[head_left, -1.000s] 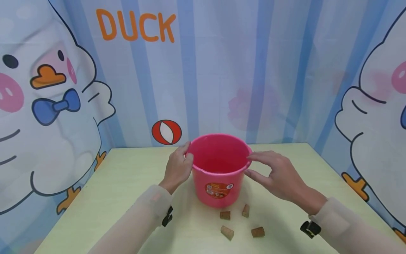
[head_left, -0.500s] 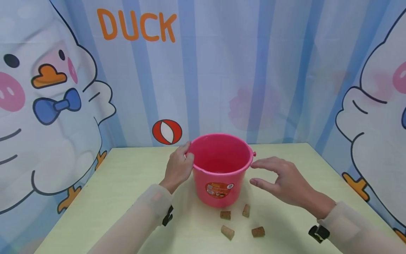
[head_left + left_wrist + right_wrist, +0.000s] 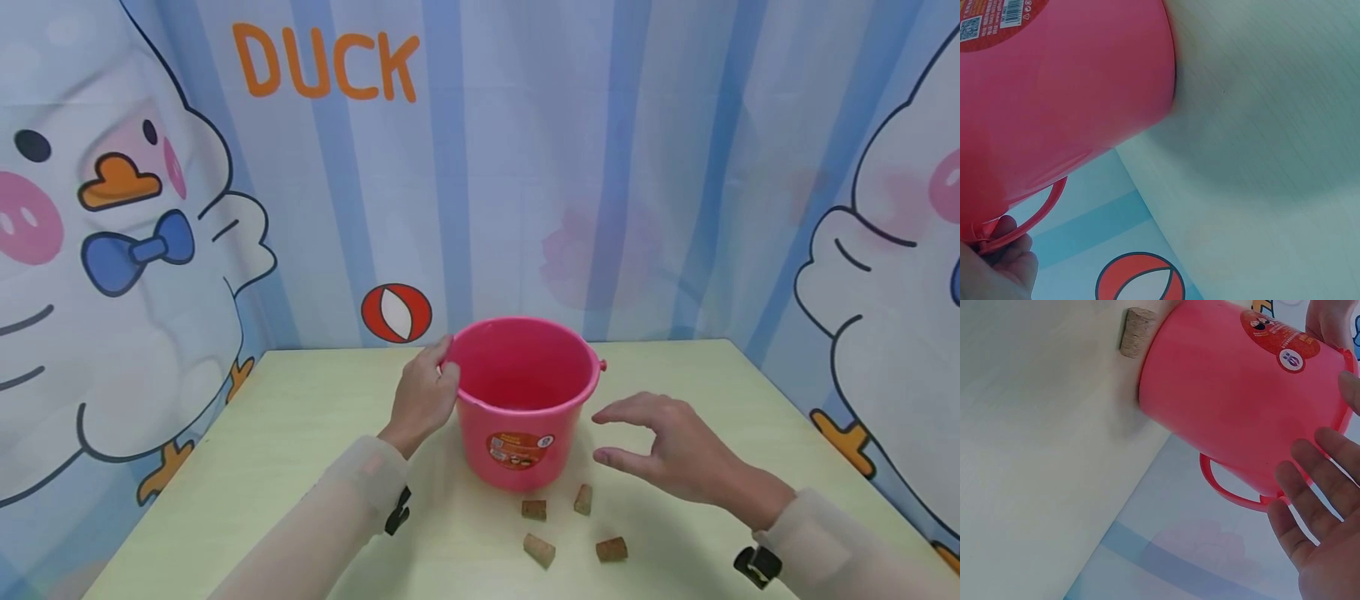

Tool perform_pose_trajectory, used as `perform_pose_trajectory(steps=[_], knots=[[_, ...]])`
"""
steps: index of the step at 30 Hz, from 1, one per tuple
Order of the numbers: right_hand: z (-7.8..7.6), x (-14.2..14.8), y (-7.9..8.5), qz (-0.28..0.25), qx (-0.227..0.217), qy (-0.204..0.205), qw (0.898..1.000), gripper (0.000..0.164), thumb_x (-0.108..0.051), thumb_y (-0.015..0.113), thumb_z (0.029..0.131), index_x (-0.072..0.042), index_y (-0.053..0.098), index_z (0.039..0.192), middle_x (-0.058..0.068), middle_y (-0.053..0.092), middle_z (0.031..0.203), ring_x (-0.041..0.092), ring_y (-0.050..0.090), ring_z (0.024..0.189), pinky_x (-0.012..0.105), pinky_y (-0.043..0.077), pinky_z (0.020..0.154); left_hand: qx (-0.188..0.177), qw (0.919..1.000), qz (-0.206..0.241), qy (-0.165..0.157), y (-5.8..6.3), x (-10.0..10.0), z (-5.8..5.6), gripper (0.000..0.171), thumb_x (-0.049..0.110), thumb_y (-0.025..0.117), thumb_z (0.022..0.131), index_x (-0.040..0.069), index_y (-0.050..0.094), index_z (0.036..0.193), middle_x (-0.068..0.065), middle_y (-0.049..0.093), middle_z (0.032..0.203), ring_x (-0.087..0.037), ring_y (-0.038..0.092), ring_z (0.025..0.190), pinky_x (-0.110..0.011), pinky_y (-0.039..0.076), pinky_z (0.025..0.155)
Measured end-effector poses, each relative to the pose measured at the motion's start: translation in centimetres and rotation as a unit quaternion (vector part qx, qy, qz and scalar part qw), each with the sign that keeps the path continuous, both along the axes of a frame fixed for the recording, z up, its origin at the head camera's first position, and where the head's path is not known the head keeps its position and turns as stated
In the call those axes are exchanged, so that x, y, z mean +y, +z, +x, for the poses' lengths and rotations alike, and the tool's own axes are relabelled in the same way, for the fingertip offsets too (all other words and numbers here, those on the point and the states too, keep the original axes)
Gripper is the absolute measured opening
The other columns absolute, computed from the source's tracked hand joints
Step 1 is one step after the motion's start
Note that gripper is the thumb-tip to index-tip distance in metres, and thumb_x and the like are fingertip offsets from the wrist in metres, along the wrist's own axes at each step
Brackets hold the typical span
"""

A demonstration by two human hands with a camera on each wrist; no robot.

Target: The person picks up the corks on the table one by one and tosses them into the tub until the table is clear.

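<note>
At the near end of the bench (image 3: 262,471), a pale left sleeve (image 3: 322,517) and a pale right sleeve (image 3: 840,542) reach in, each with a black piece (image 3: 758,567) at the wrist. Between them four corks lie spread out. The two nearest are a left cork (image 3: 539,550) and a right cork (image 3: 611,549), well apart. A little farther in lie a small brown cork (image 3: 534,509) and a lighter cork (image 3: 582,499), both close to the foot of a pink bucket (image 3: 521,423).

The right hand (image 3: 693,458) hovers above the bench between the bucket and the right edge, touching nothing; its fingers are spread and the thumb stands apart from them. The left hand (image 3: 422,396) grips the bucket's rim on the side toward the left edge, fingers curled round it, just beside the end of the handle (image 3: 1042,212).

The bucket stands upright about midway between the left and right edges, in from the far edge, an orange-red sticker (image 3: 519,450) on its near wall. Its handle hangs down the side facing the far edge.

Beyond the far edge, a blue-striped cloth (image 3: 517,167) bears an orange "DUCK" and, nearer the far left corner, a printed red-and-white ball (image 3: 397,313).
</note>
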State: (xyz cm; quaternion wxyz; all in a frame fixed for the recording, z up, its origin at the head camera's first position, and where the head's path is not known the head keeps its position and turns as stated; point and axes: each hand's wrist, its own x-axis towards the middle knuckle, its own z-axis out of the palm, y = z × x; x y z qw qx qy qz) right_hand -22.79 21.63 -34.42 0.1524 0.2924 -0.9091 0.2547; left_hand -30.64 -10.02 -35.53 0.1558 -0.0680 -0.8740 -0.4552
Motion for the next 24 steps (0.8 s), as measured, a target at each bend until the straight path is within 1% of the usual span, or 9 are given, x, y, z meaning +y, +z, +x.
perform_pose_trajectory(steps=[3, 11, 15, 20, 24], knots=[[0.1, 0.1, -0.2, 0.005, -0.014, 0.002, 1.000, 0.045, -0.049, 0.080, 0.086, -0.020, 0.075, 0.121, -0.006, 0.074, 0.117, 0.022, 0.069, 0.110, 0.050, 0.059, 0.088, -0.001, 1.0000, 0.001, -0.001, 0.0, 0.0, 0.0, 0.058, 0.027, 0.049, 0.103, 0.014, 0.040, 0.159, -0.004, 0.050, 0.154, -0.029, 0.052, 0.133, -0.045, 0.056, 0.097], [0.2, 0.1, -0.9, 0.021, -0.042, 0.002, 0.999, 0.047, -0.050, 0.080, 0.085, -0.020, 0.076, 0.120, -0.006, 0.074, 0.117, 0.022, 0.068, 0.110, 0.055, 0.057, 0.091, 0.000, 1.0000, -0.001, -0.001, 0.0, -0.1, -0.1, 0.058, 0.028, 0.049, 0.103, 0.014, 0.039, 0.159, -0.004, 0.051, 0.153, -0.029, 0.054, 0.131, -0.043, 0.057, 0.095], [0.1, 0.2, -1.5, 0.039, -0.050, 0.010, 0.998, 0.047, -0.052, 0.079, 0.085, -0.021, 0.076, 0.120, -0.009, 0.074, 0.116, 0.020, 0.068, 0.109, 0.052, 0.056, 0.091, 0.001, 1.0000, -0.001, 0.001, 0.0, -0.1, -0.1, 0.058, 0.028, 0.050, 0.103, 0.013, 0.039, 0.159, -0.004, 0.051, 0.153, -0.029, 0.053, 0.131, -0.043, 0.057, 0.095], [0.2, 0.3, -2.0, 0.059, -0.052, 0.019, 0.997, 0.043, -0.048, 0.081, 0.085, -0.021, 0.077, 0.118, -0.011, 0.074, 0.114, 0.017, 0.068, 0.106, 0.050, 0.057, 0.091, 0.006, 1.0000, -0.007, -0.001, -0.1, -0.1, -0.2, 0.058, 0.026, 0.049, 0.103, 0.013, 0.039, 0.159, -0.004, 0.050, 0.154, -0.029, 0.053, 0.132, -0.043, 0.056, 0.097], [0.2, 0.3, -2.4, 0.069, -0.053, 0.028, 0.996, 0.045, -0.053, 0.078, 0.085, -0.021, 0.077, 0.116, -0.011, 0.074, 0.112, 0.015, 0.068, 0.104, 0.050, 0.056, 0.091, 0.006, 0.9999, -0.009, -0.001, -0.1, -0.1, -0.3, 0.058, 0.026, 0.048, 0.104, 0.012, 0.038, 0.159, -0.004, 0.050, 0.154, -0.028, 0.053, 0.132, -0.042, 0.056, 0.097]])
